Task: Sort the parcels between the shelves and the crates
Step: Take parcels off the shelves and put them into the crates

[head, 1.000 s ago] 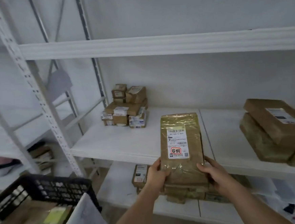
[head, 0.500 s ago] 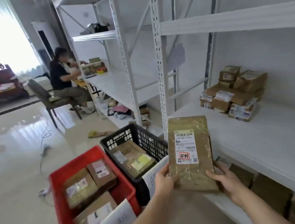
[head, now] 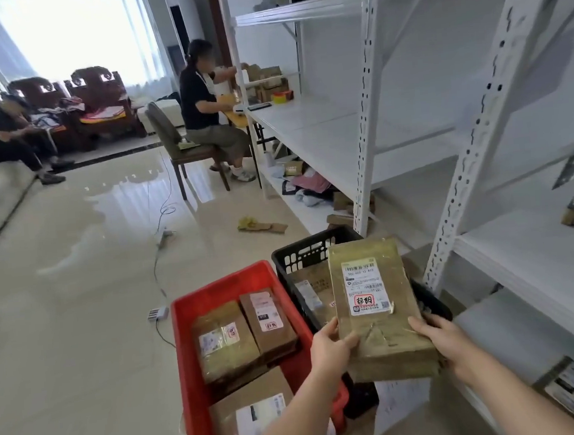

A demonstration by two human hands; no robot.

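I hold a flat brown taped parcel [head: 374, 299] with a white label over the black crate [head: 310, 249]. My left hand [head: 330, 346] grips its lower left corner and my right hand [head: 443, 339] grips its lower right edge. The black crate holds other brown parcels, mostly hidden behind the held one. To its left stands a red crate [head: 188, 328] with three labelled cardboard parcels [head: 268, 320] inside. White metal shelves [head: 529, 260] run along the right, with a few parcels at the far right edge.
A seated person [head: 201, 110] works at the far end of the shelves on a chair. Another person [head: 1, 133] sits at the left near wooden chairs. A cable and power strip [head: 158, 313] lie on the glossy floor. Scraps [head: 262, 224] lie near the shelf base.
My view has swung left from the shelf to the crates. The parcel, still in both hands, has moved from in front of the shelf to above the black crate.
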